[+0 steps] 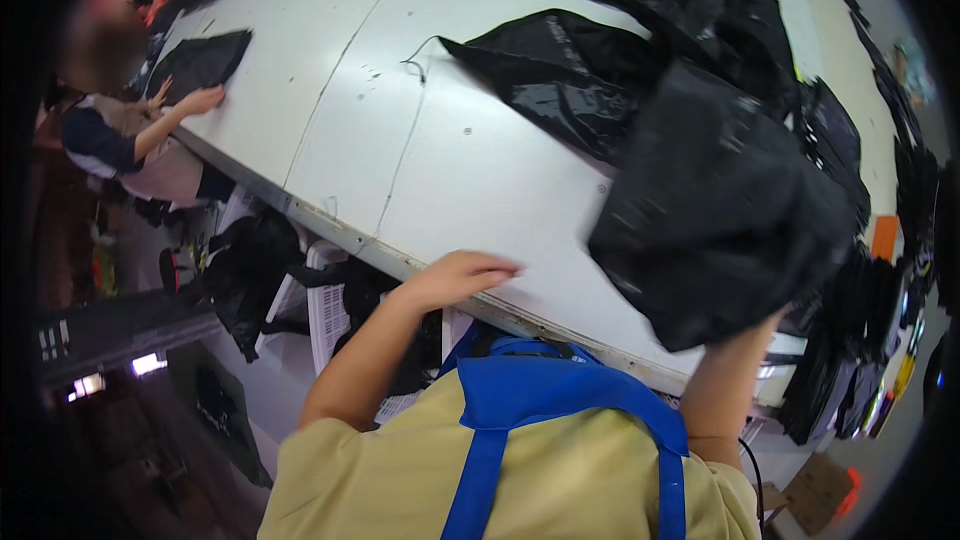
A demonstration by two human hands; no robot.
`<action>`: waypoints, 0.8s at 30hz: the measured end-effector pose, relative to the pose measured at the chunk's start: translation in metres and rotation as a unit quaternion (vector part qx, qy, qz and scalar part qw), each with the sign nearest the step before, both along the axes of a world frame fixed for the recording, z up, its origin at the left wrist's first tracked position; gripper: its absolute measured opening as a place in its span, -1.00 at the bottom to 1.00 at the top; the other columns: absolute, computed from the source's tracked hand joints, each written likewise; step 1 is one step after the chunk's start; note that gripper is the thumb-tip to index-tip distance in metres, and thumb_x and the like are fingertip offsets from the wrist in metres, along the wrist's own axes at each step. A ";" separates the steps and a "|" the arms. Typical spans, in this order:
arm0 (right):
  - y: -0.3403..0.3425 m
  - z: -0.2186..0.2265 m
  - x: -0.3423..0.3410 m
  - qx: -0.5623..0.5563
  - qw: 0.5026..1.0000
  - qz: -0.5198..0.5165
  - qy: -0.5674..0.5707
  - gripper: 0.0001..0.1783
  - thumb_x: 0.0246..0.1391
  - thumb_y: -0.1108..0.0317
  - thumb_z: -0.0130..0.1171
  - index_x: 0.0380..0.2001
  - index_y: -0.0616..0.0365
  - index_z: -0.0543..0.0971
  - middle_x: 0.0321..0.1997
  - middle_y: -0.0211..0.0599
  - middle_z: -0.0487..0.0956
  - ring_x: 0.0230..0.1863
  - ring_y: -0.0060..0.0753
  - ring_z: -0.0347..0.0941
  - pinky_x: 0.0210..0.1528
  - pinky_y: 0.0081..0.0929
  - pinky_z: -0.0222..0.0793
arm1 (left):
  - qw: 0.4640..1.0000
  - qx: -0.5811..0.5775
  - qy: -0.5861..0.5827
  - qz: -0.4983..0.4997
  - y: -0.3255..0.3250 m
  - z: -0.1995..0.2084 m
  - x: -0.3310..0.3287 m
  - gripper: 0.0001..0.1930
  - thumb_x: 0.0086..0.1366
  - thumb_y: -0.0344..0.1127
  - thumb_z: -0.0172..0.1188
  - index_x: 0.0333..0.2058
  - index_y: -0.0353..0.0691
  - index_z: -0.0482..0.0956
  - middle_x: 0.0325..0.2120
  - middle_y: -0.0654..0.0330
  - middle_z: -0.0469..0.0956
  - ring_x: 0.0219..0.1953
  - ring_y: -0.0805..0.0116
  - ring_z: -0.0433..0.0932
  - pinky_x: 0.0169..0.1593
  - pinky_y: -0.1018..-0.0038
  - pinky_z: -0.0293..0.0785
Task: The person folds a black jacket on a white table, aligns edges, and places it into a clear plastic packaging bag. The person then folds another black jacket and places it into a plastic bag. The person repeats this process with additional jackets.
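My left hand (pixel 462 278) is over the front edge of the white table, fingers stretched out and slightly blurred, with nothing in it. My right forearm (pixel 728 380) reaches up from the lower right. A large, dark, limp piece of black fabric (pixel 725 210) with faint pale marks hides my right hand. The cloth is raised above the tabletop and its left edge is smeared by motion, so my right hand appears to hold it; the fingers themselves do not show. Just behind it lies a glossy black piece (pixel 570 75) whose pointed end trails a thin cord.
More crumpled black pieces (pixel 725 25) lie at the far right of the white table (pixel 330 120). At the left, another person (pixel 140 140) handles a flat black piece (pixel 203 65). White baskets (pixel 328 310) with black cloth stand below the table edge. Dark items hang at the right.
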State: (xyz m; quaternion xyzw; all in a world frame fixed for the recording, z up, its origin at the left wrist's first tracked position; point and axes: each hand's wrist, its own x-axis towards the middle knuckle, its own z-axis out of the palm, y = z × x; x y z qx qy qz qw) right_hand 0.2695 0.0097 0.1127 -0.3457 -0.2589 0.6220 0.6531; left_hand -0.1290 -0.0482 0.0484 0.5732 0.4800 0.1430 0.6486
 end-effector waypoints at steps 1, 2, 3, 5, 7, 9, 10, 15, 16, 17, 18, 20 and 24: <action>-0.007 0.004 -0.027 0.012 0.998 0.040 0.054 -0.55 0.28 0.16 -0.12 0.19 0.05 0.28 0.15 -0.22 0.41 0.14 -0.21 0.36 0.19 -0.28 0.28 | 0.994 -0.066 -0.069 -0.051 0.020 0.006 0.034 -0.58 0.34 -0.20 0.05 0.13 -0.21 0.41 0.05 0.09 0.48 0.11 0.25 0.42 0.16 0.40 0.31; -0.017 0.004 -0.049 0.022 0.992 0.069 0.100 -0.55 0.28 0.17 -0.12 0.18 0.06 0.28 0.14 -0.22 0.42 0.14 -0.20 0.37 0.19 -0.28 0.29 | 0.998 -0.018 -0.063 -0.014 0.028 0.008 0.072 -0.54 0.34 -0.20 0.05 0.17 -0.20 0.35 0.12 0.10 0.40 0.16 0.27 0.36 0.19 0.40 0.29; -0.030 0.002 -0.070 0.018 0.989 0.082 0.126 -0.56 0.28 0.18 -0.11 0.18 0.06 0.29 0.14 -0.22 0.42 0.13 -0.20 0.37 0.18 -0.28 0.29 | 0.998 0.031 -0.058 0.024 0.035 0.011 0.097 -0.51 0.35 -0.19 0.04 0.21 -0.19 0.29 0.19 0.11 0.32 0.21 0.28 0.30 0.22 0.39 0.26; -0.058 -0.004 -0.096 -0.029 0.992 0.057 0.108 -0.57 0.28 0.19 -0.11 0.17 0.07 0.30 0.12 -0.21 0.44 0.12 -0.19 0.39 0.17 -0.27 0.31 | 0.959 0.008 -0.261 0.114 0.043 0.001 0.102 -0.50 0.34 -0.21 0.06 0.22 -0.21 0.27 0.21 0.11 0.28 0.23 0.30 0.26 0.23 0.39 0.25; -0.079 -0.010 -0.096 -0.121 0.992 -0.015 -0.035 -0.55 0.22 0.29 0.01 0.15 0.15 0.30 0.11 -0.18 0.44 0.14 -0.13 0.37 0.16 -0.29 0.33 | 0.953 -0.011 -0.268 0.143 0.055 0.007 0.096 -0.50 0.34 -0.21 0.07 0.21 -0.21 0.27 0.21 0.11 0.28 0.23 0.30 0.26 0.22 0.39 0.25; -0.087 -0.029 -0.082 -0.089 0.989 0.021 -0.117 -0.57 0.17 0.44 0.06 0.12 0.17 0.35 0.10 -0.21 0.44 0.12 -0.24 0.37 0.15 -0.37 0.30 | 0.960 -0.003 -0.242 0.141 0.065 0.016 0.086 -0.50 0.34 -0.22 0.07 0.21 -0.21 0.28 0.20 0.11 0.29 0.22 0.30 0.27 0.22 0.39 0.26; -0.085 -0.038 -0.076 -0.052 0.969 0.050 -0.237 -0.58 0.16 0.46 0.06 0.11 0.17 0.36 0.10 -0.22 0.44 0.11 -0.27 0.36 0.16 -0.39 0.28 | 0.966 0.009 -0.222 0.130 0.071 0.022 0.084 -0.50 0.33 -0.22 0.07 0.20 -0.21 0.28 0.20 0.11 0.29 0.22 0.30 0.27 0.22 0.39 0.26; -0.065 -0.071 -0.074 -0.001 0.943 0.242 -0.230 -0.53 0.16 0.42 0.07 0.15 0.24 0.33 0.21 -0.25 0.37 0.20 -0.34 0.28 0.22 -0.42 0.18 | 0.985 0.134 -0.090 0.059 0.118 0.057 0.089 -0.51 0.32 -0.23 0.09 0.19 -0.22 0.29 0.18 0.11 0.31 0.20 0.30 0.28 0.21 0.39 0.27; -0.060 -0.096 -0.075 -0.055 0.971 0.203 -0.112 -0.44 0.20 0.29 0.07 0.22 0.24 0.26 0.27 -0.24 0.31 0.25 -0.28 0.24 0.27 -0.38 0.14 | 0.981 0.177 -0.059 0.044 0.136 0.069 0.092 -0.51 0.32 -0.23 0.09 0.19 -0.22 0.30 0.18 0.11 0.31 0.20 0.30 0.29 0.21 0.39 0.27; -0.055 -0.094 -0.078 -0.141 0.972 0.182 -0.051 -0.34 0.19 0.19 0.09 0.26 0.24 0.17 0.32 -0.24 0.24 0.30 -0.25 0.19 0.33 -0.35 0.06 | 0.975 0.220 -0.029 0.032 0.156 0.081 0.094 -0.51 0.32 -0.24 0.09 0.19 -0.22 0.30 0.18 0.11 0.31 0.20 0.30 0.29 0.21 0.40 0.27; -0.050 -0.115 -0.079 -0.149 0.975 0.151 -0.061 -0.27 0.18 0.15 0.11 0.29 0.26 0.11 0.35 -0.23 0.18 0.33 -0.24 0.12 0.35 -0.32 0.01 | 0.964 0.266 -0.001 0.020 0.178 0.097 0.097 -0.51 0.32 -0.24 0.09 0.18 -0.22 0.30 0.17 0.11 0.31 0.20 0.30 0.29 0.21 0.40 0.27; -0.028 -0.132 -0.088 -0.123 0.959 0.129 -0.218 -0.15 0.12 0.10 0.16 0.32 0.23 0.01 0.41 -0.18 0.06 0.39 -0.19 -0.03 0.38 -0.28 -0.06 | 0.936 0.349 0.049 0.016 0.216 0.134 0.094 -0.52 0.32 -0.24 0.10 0.18 -0.23 0.31 0.17 0.11 0.32 0.19 0.30 0.30 0.21 0.40 0.28; 0.076 -0.122 -0.113 0.010 0.770 0.049 -0.636 0.03 -0.01 0.03 0.26 0.38 0.04 -0.10 0.46 -0.07 -0.11 0.45 -0.02 -0.22 0.40 -0.22 -0.13 | 0.858 0.497 0.120 0.046 0.279 0.217 0.081 -0.52 0.31 -0.25 0.11 0.17 -0.23 0.32 0.16 0.12 0.33 0.18 0.30 0.31 0.20 0.40 0.28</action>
